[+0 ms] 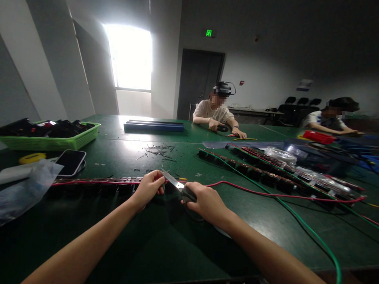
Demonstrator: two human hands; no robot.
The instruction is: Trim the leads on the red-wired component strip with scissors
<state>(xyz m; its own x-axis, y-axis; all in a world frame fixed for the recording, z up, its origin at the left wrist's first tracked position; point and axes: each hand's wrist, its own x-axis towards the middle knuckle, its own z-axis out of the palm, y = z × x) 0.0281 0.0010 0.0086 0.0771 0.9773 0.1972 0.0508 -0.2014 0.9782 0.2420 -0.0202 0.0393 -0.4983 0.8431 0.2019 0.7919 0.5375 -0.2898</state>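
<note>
My right hand (205, 199) is closed around the dark handle of a pair of scissors (173, 180). Their silver blades point up and left, with the tips beside the fingers of my left hand (149, 187). That hand is closed in a pinch; what lies between its fingers is too small to make out. Beneath it runs a long strip of black parts (108, 185) with a red wire along it. Another stretch of red wire (247, 189) continues right from behind my right hand. Small dark offcuts (158, 150) are scattered on the table beyond my hands.
The green table (111, 236) also bears a green basket (79, 141) of black parts, a phone (72, 163), a plastic bag (13, 194) and a blue bar (154, 126). More strips (249, 170) and a green wire (313, 233) lie right. Two people sit across.
</note>
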